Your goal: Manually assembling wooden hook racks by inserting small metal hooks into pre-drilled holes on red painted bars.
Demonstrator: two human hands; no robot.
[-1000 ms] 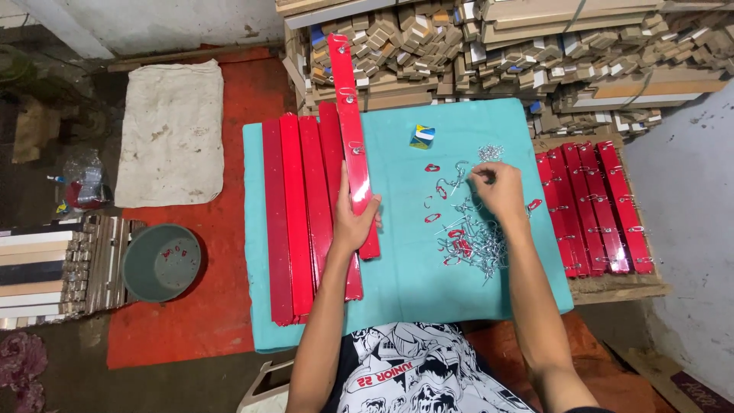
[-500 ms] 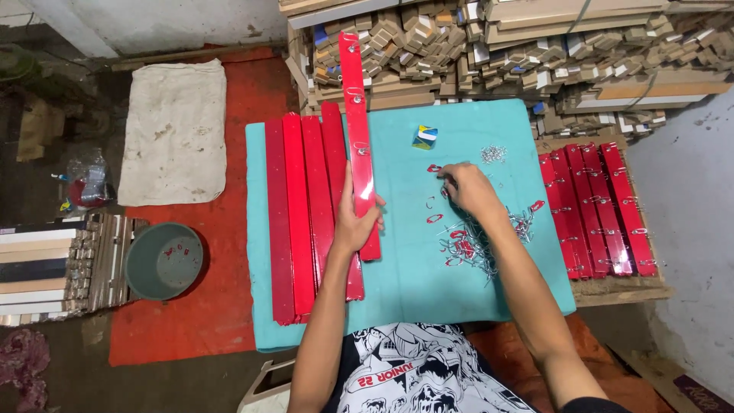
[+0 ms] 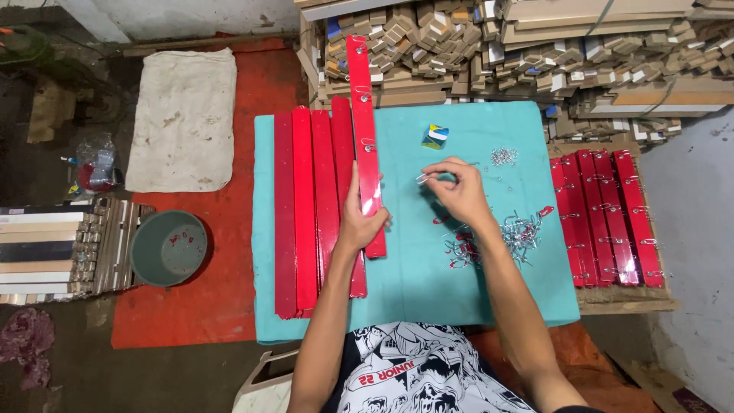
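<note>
Our right hand [image 3: 457, 191] has drawn back from the clip pile [image 3: 511, 232], pinching one metal clip [image 3: 423, 177]; our left hand [image 3: 361, 218] grips the red strip [image 3: 364, 130] steady on the teal cloth [image 3: 428, 283] for fitting.

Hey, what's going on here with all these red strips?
A person works at a table under a teal cloth. The left hand grips a long red strip lying over a row of others. The right hand pinches a small metal clip above a pile of clips. More clipped red strips lie at right.
</note>
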